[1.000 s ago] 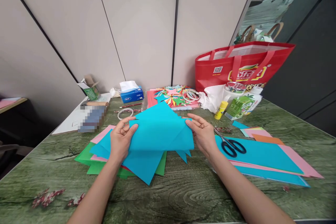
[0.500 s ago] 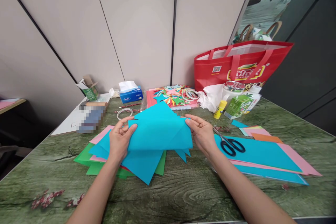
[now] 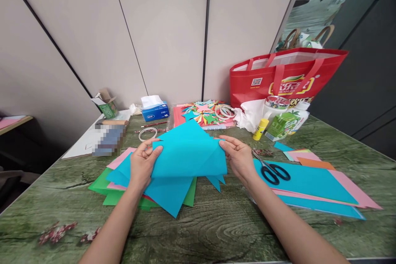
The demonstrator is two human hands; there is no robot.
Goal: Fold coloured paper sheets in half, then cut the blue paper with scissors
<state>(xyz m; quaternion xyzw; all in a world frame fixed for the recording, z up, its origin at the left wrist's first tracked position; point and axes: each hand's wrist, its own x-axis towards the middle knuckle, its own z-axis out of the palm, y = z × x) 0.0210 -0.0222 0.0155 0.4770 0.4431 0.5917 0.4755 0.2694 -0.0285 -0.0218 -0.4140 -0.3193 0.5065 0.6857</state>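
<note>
Faintly, the letters "HUANLE" can be made out on the red shopping bag [image 3: 289, 72], near a QR code [image 3: 256, 81]; small print on the blue tissue box [image 3: 155, 111] and green carton [image 3: 282, 126] cannot be read. Coloured paper stars [image 3: 204, 109] are piled at the back of the worktop [image 3: 222, 227], between the tissue box and the bag. A yellow glue stick [image 3: 260, 129] is stood beside the carton, and scissors [image 3: 274, 173] are rested on a blue sheet [image 3: 321, 183] at the right. Above a pile of coloured paper [image 3: 102, 183], partly covering it, bright blue paper [image 3: 188, 159] is held up, smooth, its lower edge nearly straight. Its sides are pinched between thumb and closely curled fingers by the left hand [image 3: 142, 161] and right hand [image 3: 239, 159].
</note>
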